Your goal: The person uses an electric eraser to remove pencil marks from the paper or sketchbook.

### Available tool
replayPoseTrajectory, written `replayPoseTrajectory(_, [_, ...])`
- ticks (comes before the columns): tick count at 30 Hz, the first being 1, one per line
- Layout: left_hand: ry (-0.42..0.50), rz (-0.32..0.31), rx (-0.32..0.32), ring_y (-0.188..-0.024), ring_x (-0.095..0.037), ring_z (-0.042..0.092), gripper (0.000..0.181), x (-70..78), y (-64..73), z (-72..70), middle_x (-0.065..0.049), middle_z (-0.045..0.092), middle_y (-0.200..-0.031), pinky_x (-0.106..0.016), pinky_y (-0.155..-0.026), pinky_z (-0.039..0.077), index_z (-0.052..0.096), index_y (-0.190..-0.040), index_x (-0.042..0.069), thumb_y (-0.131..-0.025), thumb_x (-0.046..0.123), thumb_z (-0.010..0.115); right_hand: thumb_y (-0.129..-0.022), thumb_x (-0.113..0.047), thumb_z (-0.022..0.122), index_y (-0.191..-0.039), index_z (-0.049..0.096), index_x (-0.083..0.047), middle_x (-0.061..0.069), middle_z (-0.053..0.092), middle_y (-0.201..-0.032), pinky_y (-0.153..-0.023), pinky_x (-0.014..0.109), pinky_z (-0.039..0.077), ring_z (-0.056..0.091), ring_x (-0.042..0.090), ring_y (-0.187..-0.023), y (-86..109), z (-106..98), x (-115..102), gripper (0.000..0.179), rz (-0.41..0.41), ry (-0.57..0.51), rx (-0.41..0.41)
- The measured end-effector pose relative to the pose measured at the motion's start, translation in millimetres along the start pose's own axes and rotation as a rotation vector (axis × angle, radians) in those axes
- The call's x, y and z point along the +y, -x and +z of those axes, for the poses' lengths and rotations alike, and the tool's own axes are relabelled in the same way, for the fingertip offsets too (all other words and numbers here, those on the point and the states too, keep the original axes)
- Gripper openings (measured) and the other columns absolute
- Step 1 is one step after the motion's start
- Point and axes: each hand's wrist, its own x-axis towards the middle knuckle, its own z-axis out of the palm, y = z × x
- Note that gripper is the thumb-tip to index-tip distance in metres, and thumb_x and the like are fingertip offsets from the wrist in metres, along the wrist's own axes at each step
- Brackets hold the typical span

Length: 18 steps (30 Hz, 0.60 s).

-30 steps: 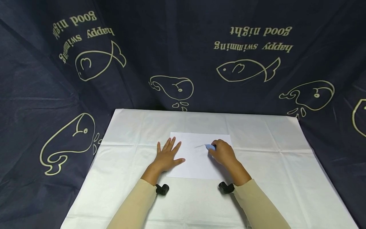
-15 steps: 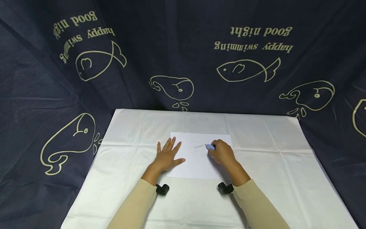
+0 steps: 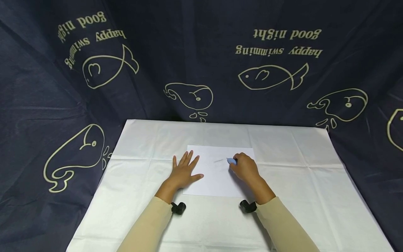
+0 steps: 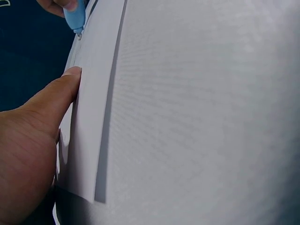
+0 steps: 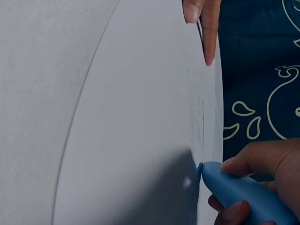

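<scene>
My left hand [image 3: 181,174] lies with its fingers spread on the left part of a white sheet of paper [image 3: 211,182]. Its thumb [image 4: 65,86] reaches onto the sheet in the left wrist view. The fingers of my right hand [image 3: 246,168] grip a thick, rounded blue pen-like tool [image 5: 234,190] with a small narrow tip [image 4: 79,36]. That tip is right at the paper's surface. To its left runs a short, slanting grey line [image 3: 218,161]. Small dark specks [image 5: 194,110] lie beside a thin line in the right wrist view. The tool's rear end is hidden by my palm.
A white cloth [image 3: 299,196] with fold creases covers the table around the sheet. Behind and at the sides hangs a dark blue curtain [image 3: 151,52] with pale whale, fish and lettering prints. Black wrist cameras [image 3: 178,208] sit at both cuffs.
The tool's tip has shifted very slightly to the right, leaving a small gap from the grey line's right end. My left hand and the sheet stay in place.
</scene>
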Motion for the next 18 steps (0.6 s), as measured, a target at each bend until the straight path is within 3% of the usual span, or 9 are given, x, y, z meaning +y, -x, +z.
replayPoseTrajectory(6, [0.004, 0.0, 0.002, -0.16, -0.033, 0.003, 0.081, 0.3, -0.3, 0.2, -0.012, 0.007, -0.172, -0.071, -0.121, -0.004, 0.025, -0.162, 0.02, -0.098, 0.059, 0.055, -0.088, -0.02, 0.068, -0.101, 0.072, -0.002, 0.012, 0.066, -0.088, -0.068, 0.041, 0.05, 0.059, 0.023, -0.073, -1.5, 1.5, -0.8, 0.022, -0.013, 0.0, -0.02])
replayPoseTrajectory(12, [0.008, -0.001, 0.0, -0.16, -0.032, 0.003, 0.081, 1.6, 0.5, -1.2, -0.011, 0.007, -0.172, -0.071, -0.121, -0.005, 0.025, -0.163, 0.021, -0.098, 0.059, 0.055, -0.089, -0.018, 0.066, -0.107, 0.071, 0.002, 0.018, 0.068, -0.097, -0.076, 0.048, 0.054, 0.064, 0.03, -0.082, -0.5, -2.6, -1.8, 0.028, 0.04, -0.014, -0.006])
replayPoseTrajectory(18, [0.011, -0.001, 0.0, -0.16, -0.032, 0.002, 0.082, 0.6, -0.9, 0.4, -0.011, 0.006, -0.172, -0.071, -0.121, -0.006, 0.024, -0.163, 0.022, -0.097, 0.06, 0.055, -0.087, -0.017, 0.066, -0.102, 0.071, 0.001, 0.015, 0.067, -0.09, -0.07, 0.044, 0.052, 0.062, 0.026, -0.076, -1.0, 0.8, -4.0, 0.025, 0.004, -0.008, 0.007])
